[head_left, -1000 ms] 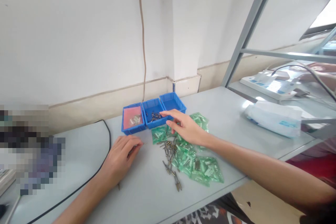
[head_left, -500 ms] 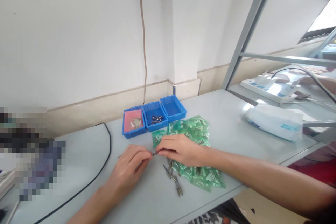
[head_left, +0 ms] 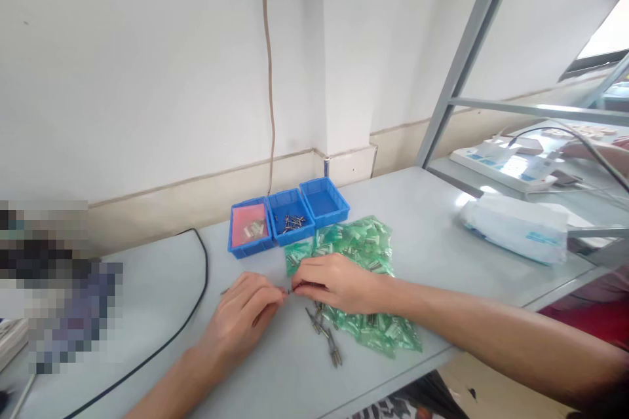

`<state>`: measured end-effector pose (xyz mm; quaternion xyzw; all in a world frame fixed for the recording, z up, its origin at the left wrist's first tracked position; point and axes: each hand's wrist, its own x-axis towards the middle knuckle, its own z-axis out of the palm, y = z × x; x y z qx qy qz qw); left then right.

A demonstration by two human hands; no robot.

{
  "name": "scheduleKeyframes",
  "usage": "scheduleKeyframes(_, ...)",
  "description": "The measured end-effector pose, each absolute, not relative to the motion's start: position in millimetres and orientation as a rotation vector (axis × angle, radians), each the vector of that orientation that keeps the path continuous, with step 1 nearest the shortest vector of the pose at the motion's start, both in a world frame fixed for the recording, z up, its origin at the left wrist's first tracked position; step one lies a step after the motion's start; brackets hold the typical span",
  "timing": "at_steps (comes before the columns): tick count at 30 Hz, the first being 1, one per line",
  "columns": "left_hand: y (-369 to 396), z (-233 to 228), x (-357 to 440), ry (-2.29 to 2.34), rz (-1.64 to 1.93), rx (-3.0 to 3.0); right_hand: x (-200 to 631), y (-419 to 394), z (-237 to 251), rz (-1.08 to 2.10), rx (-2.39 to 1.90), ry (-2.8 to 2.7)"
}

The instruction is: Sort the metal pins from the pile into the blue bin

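My left hand (head_left: 248,308) is closed in a pinch above the table, left of the green bags. My right hand (head_left: 339,283) is also pinched, its fingertips facing those of the left across a tiny gap. A small dark metal pin (head_left: 289,292) shows between the two sets of fingertips; most of it is hidden. Under and around my right hand lies a pile of green plastic bags (head_left: 361,232) with metal pieces inside. Several loose metal pins (head_left: 330,340) lie just below that hand, some crossing each other.
Three blue bins stand side by side behind my hands: a left bin (head_left: 251,249) with a pink sheet and small pale pieces, a middle bin (head_left: 289,209) with metal pins, and a right bin (head_left: 324,201). A black cable (head_left: 206,268) curves at left. A white packet (head_left: 515,226) lies right.
My fingertips have shifted slightly at the metal pin, and less of it shows between them. The bins, bags and loose pins stay where they were.
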<state>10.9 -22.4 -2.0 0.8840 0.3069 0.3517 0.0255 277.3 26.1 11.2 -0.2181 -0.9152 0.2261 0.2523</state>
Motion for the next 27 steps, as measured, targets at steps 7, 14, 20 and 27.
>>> scheduleKeyframes(7, -18.8, -1.8, 5.8, 1.119, 1.062, 2.744, 278.4, 25.3, 17.4, 0.719, -0.683, -2.396)
scheduleKeyframes(14, -2.5, -0.9, -15.6, 1.559, 1.019, 2.543, 284.6, 41.9, 27.2, 1.267, -0.898, -1.759)
scheduleKeyframes(20, 1.3, -2.0, -17.1, 1.583, 0.945, 2.526, 288.8, 49.4, 30.2, 1.409, -0.834, -1.487)
scheduleKeyframes(27, 2.9, -5.6, -21.3, 1.566, 0.912, 2.539, 289.0, 53.0, 30.9, 1.421, -0.796, -1.311)
